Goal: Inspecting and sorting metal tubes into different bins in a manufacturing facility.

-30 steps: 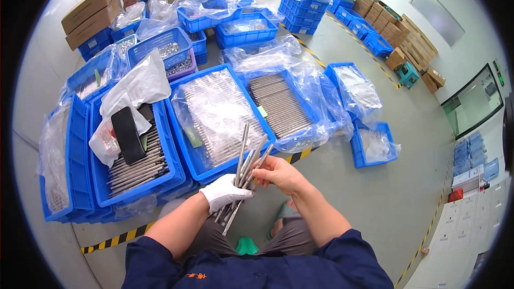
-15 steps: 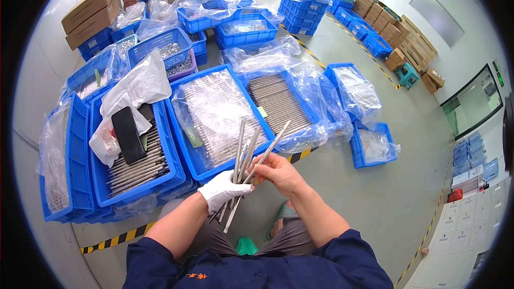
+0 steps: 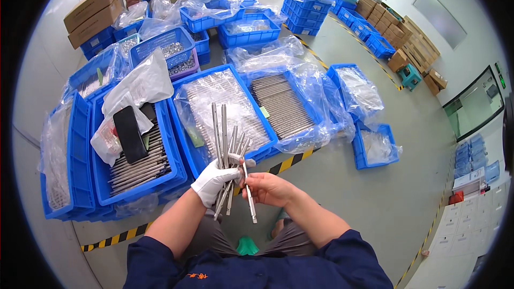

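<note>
My left hand [image 3: 210, 183], in a white glove, is closed round a loose fan of thin silvery metal rods [image 3: 224, 128], their upper ends spread apart. With bare fingers my right hand [image 3: 270, 188] pinches one metal rod [image 3: 249, 199] at the bundle's right side; its lower end slants down to the right. Just beyond the hands stands a blue crate [image 3: 188, 152] of similar rods under clear plastic. To its right, another blue crate [image 3: 308, 106] holds rows of darker rods. On the left, a black phone [image 3: 130, 135] and a white plastic bag [image 3: 142, 86] lie over a crate of rods.
A blue basket [image 3: 155, 48] of small metal parts stands behind the crates. Smaller crates [image 3: 360, 155] with plastic bags stand at right. Yellow-black tape [image 3: 292, 161] marks the floor. A green stool [image 3: 247, 246] shows between my legs. Cartons [image 3: 91, 16] are stacked at far left.
The rod in my right fingers has swung from pointing up to the right to slanting down to the right. The bundle in my left hand has turned more upright and fanned out.
</note>
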Tool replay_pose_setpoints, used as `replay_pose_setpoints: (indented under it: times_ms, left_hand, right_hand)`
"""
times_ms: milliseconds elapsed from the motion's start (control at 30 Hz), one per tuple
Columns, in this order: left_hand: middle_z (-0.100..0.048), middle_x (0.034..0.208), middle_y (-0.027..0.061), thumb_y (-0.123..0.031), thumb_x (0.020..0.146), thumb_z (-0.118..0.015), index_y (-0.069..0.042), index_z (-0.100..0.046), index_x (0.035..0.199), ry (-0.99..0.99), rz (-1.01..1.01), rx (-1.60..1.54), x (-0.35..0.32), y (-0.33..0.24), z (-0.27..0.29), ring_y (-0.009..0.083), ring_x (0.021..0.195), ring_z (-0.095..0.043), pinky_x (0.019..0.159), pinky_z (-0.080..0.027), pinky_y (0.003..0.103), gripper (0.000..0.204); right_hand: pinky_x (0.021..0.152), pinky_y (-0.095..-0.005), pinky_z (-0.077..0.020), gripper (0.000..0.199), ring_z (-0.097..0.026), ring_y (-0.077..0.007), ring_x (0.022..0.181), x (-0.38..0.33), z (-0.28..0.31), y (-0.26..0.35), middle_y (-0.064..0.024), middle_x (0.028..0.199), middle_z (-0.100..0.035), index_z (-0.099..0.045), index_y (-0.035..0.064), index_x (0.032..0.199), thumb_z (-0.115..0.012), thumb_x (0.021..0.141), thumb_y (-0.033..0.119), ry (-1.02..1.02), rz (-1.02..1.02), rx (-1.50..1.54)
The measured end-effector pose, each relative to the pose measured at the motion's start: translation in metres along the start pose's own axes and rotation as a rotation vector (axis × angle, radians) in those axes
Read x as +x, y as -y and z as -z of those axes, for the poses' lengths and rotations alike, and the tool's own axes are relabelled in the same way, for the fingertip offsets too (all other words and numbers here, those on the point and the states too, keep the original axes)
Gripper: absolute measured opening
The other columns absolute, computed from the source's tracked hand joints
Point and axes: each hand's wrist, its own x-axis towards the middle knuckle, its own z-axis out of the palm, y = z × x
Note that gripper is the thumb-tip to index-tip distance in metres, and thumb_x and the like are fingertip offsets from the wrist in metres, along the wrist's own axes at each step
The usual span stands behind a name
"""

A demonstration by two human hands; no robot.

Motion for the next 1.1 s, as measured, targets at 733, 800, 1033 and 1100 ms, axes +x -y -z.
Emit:
replay_pose_setpoints:
  times_ms: [733, 800, 1033, 1100]
  left_hand:
    - [-0.058, 0.077, 0.0042, -0.005, 0.069, -0.064, -0.005, -0.053, 0.086, -0.218, -0.258, 0.242, 0.004, -0.008, 0.013, 0.0119, 0.072, -0.055, 0.063, -0.043, 0.024, 0.02]
    - [-0.058, 0.077, 0.0039, -0.005, 0.069, -0.064, -0.005, -0.053, 0.086, -0.232, -0.28, 0.245, 0.003, -0.008, 0.015, 0.0116, 0.072, -0.055, 0.062, -0.044, 0.024, 0.021]
    - [-0.054, 0.071, 0.0021, -0.001, 0.071, -0.06, -0.008, -0.05, 0.085, -0.349, -0.298, 0.034, -0.003, -0.017, 0.025, 0.011, 0.065, -0.054, 0.058, -0.044, 0.022, 0.019]
    - [-0.054, 0.069, 0.0037, -0.001, 0.071, -0.058, -0.007, -0.049, 0.083, -0.284, -0.315, 0.083, -0.003, -0.018, 0.027, 0.0129, 0.061, -0.054, 0.055, -0.044, 0.023, 0.017]
  right_hand:
    - [0.073, -0.0316, -0.048, 0.022, -0.058, -0.0193, 0.089, -0.009, -0.031, -0.017, -0.0084, 0.093, -0.059, -0.05, 0.0076, 0.096, -0.047, 0.086, 0.026, 0.021, -0.217, 0.157]
    - [0.073, -0.0311, -0.0482, 0.021, -0.058, -0.0189, 0.088, -0.011, -0.031, -0.016, -0.0084, 0.094, -0.059, -0.05, 0.0075, 0.096, -0.048, 0.086, 0.026, 0.036, -0.27, 0.109]
    - [0.07, -0.0282, -0.0485, 0.019, -0.06, -0.0172, 0.081, -0.017, -0.043, -0.026, -0.0097, 0.09, -0.06, -0.049, 0.0021, 0.1, -0.049, 0.084, 0.012, 0.343, -0.382, -0.159]
    - [0.069, -0.0254, -0.0477, 0.023, -0.059, -0.0135, 0.079, -0.025, -0.051, -0.013, -0.0083, 0.085, -0.061, -0.049, 0.0016, 0.104, -0.051, 0.082, 0.01, 0.309, -0.262, -0.333]
